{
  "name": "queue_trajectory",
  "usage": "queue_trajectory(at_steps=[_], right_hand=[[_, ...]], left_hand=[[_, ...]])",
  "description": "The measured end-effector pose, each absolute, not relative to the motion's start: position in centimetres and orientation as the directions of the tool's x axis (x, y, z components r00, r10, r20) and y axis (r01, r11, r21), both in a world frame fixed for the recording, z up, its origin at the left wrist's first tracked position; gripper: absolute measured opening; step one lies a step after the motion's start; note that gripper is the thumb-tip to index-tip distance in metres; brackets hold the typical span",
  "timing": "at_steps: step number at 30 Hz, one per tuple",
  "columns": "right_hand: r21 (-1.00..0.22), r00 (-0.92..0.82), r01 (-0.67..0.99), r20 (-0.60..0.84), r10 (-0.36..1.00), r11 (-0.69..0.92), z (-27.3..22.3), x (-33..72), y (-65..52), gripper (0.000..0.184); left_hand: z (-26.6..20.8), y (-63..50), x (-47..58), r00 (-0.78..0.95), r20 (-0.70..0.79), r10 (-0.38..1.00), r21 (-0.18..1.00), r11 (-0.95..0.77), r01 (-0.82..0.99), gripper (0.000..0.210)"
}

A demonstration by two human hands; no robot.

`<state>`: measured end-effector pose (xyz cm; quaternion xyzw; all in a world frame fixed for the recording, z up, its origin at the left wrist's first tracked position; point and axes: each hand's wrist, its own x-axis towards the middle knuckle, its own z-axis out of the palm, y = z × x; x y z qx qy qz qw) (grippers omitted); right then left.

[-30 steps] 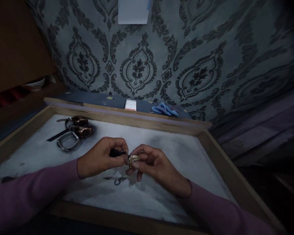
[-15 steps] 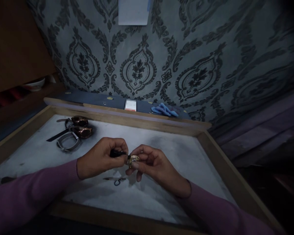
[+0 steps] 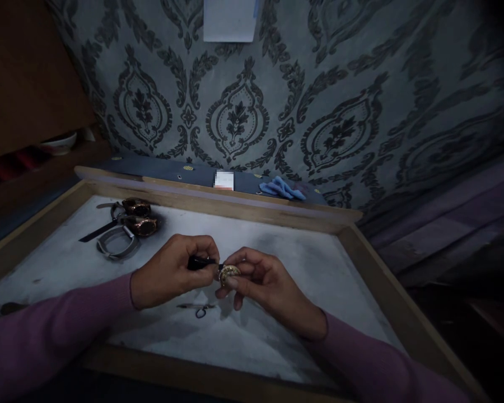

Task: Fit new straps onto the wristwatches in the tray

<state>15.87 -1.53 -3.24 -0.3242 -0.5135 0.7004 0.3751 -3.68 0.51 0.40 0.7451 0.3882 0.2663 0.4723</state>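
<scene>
Patterned wallpaper [image 3: 237, 112] rose behind a wooden-rimmed tray [image 3: 218, 200], and a round gold-coloured piece [image 3: 227, 271], perhaps a watch case, was held above the tray's pale floor. Well to the left of that piece lay a cluster of watches [image 3: 143, 225]. Nearer on its left, the left hand [image 3: 176, 271] pinched a slim black item [image 3: 199, 262], its end meeting the piece or just beside it; I couldn't tell which. On its right, the right hand [image 3: 269, 282] gripped it between thumb and fingers. The step seemed to be close work at the piece's edge, and the next move probably called for a steady hold and careful aim. Compared with half a second earlier, the piece showed more of its round face, while both hands had barely shifted.
</scene>
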Motion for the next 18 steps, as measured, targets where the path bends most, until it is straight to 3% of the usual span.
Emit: queue_trajectory(at_steps=[18], right_hand=[[-0.963,-0.508,-0.191,-0.070,0.858,-0.192,-3.24,15.79,-1.55,0.021]], left_hand=[[0.03,0.36,-3.92,0.569,0.133,0.812,0.821,-0.412,0.395,0.006]])
